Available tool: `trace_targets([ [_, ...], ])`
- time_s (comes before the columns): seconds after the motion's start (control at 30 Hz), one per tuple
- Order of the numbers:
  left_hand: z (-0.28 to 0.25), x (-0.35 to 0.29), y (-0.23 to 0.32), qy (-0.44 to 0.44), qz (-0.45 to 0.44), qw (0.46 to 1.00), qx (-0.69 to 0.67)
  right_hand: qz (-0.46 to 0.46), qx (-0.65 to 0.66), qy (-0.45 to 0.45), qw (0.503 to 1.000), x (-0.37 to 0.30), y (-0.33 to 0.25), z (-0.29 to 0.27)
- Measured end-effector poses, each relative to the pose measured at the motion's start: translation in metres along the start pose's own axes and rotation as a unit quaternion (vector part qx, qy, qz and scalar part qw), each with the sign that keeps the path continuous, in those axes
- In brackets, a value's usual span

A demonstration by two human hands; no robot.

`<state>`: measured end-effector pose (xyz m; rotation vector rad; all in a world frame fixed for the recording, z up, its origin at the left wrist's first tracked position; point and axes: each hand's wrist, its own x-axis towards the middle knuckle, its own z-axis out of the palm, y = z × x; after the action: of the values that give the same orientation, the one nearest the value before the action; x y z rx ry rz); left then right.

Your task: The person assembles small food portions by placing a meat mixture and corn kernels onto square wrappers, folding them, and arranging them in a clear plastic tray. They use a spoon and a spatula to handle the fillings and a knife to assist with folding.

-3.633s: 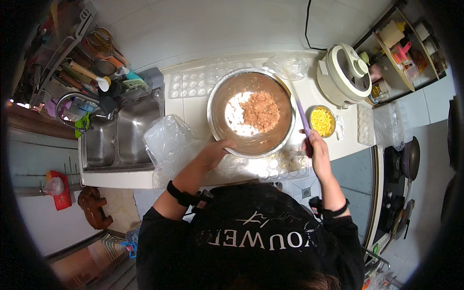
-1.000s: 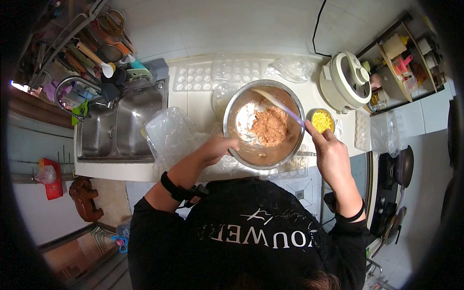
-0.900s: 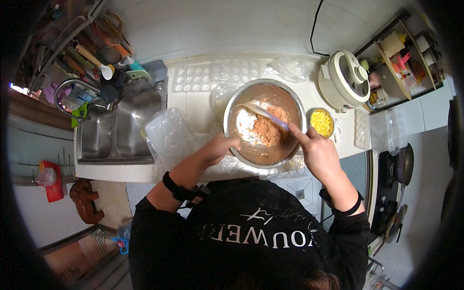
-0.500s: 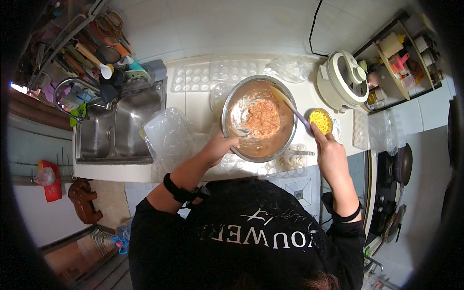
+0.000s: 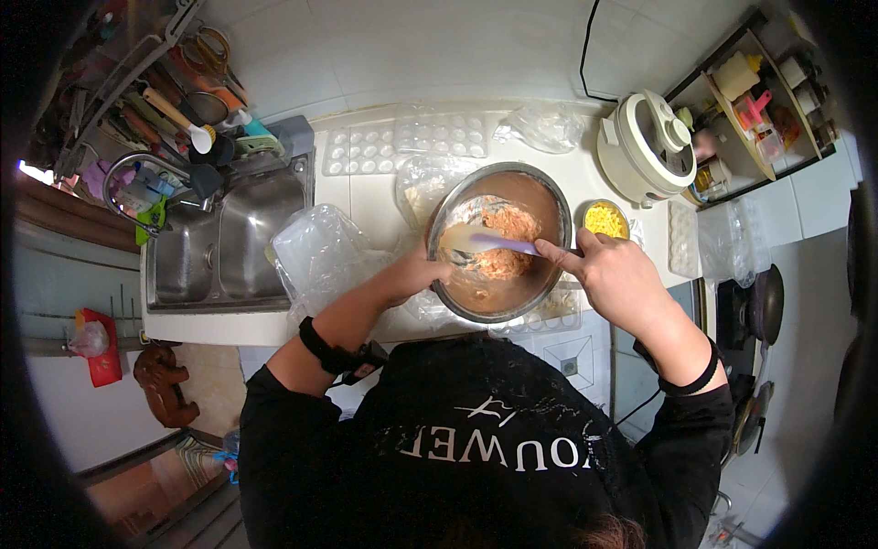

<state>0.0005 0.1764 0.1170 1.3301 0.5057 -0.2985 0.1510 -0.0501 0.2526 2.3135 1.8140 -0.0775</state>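
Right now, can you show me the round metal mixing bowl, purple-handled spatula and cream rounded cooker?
Round metal mixing bowl (image 5: 521, 295), head view: inner wall.
Purple-handled spatula (image 5: 496, 242), head view: handle.
Cream rounded cooker (image 5: 626, 163), head view: side wall.

Facing you, a pale tiled wall (image 5: 439, 55) rises behind the white tabletop (image 5: 370, 197). At your left, a steel double sink (image 5: 261, 233) is set into it; at your right, an open shelf unit (image 5: 784, 137) stands near the wall. Lower left, you have tan floor (image 5: 219, 393), and bright light shows at the far-left edge.
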Motion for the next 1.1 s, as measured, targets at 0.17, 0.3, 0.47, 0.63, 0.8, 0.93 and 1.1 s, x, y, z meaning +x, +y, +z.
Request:
trace_targets([
  [0.17, -0.018, 0.001, 0.011, -0.003, 0.010, 0.995, -0.097, 0.087, 0.163, 0.059, 0.981, -0.017, 0.024, 0.012],
  [0.3, -0.032, -0.004, 0.019, 0.012, 0.005, 0.991, -0.130, 0.229, 0.406, 0.019, 0.885, -0.035, 0.039, 0.027],
  [0.47, -0.033, -0.006, 0.029, 0.025, 0.005, 0.992, -0.125, 0.154, 0.259, 0.137, 0.944, -0.044, 0.030, 0.042],
  [0.63, -0.026, -0.004, 0.031, 0.051, -0.003, 0.992, -0.117, 0.125, 0.084, 0.103, 0.983, -0.043, 0.016, 0.035],
  [0.8, -0.028, -0.003, 0.025, 0.042, -0.010, 0.990, -0.131, 0.149, 0.076, 0.069, 0.984, -0.061, 0.018, 0.004],
  [0.93, -0.030, -0.001, 0.022, 0.046, -0.003, 0.991, -0.126, 0.129, 0.078, 0.092, 0.984, -0.049, 0.010, 0.013],
  [1.1, -0.032, -0.004, 0.025, 0.051, -0.011, 0.992, -0.119, 0.161, 0.145, 0.078, 0.973, -0.061, 0.022, 0.022],
])
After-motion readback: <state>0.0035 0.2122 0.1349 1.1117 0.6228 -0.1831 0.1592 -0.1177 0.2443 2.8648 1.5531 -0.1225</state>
